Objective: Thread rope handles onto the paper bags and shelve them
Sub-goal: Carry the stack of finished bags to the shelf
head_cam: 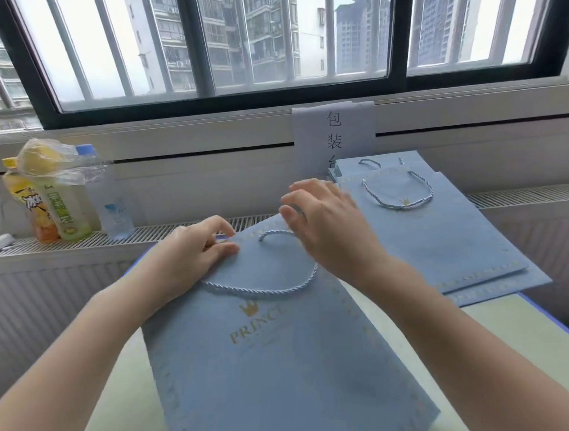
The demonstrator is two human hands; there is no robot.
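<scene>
Window-side table [522,329]: threading 1 paper bag [281,360].
Left hand [194,254] pinches the bag's rim; right hand [325,226] hovers loosely spread; feed the rope handle [263,290] straight.

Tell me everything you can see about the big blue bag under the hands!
The blue paper bag lies flat on the pale table, its mouth toward the window. It looks like matte paper, with a gold crown, gold "PRINC" lettering and a dotted gold border. A twisted pale rope handle loops across its front. The left hand pinches its top edge; the right hand hovers, blurred, above the rope's end.
</scene>
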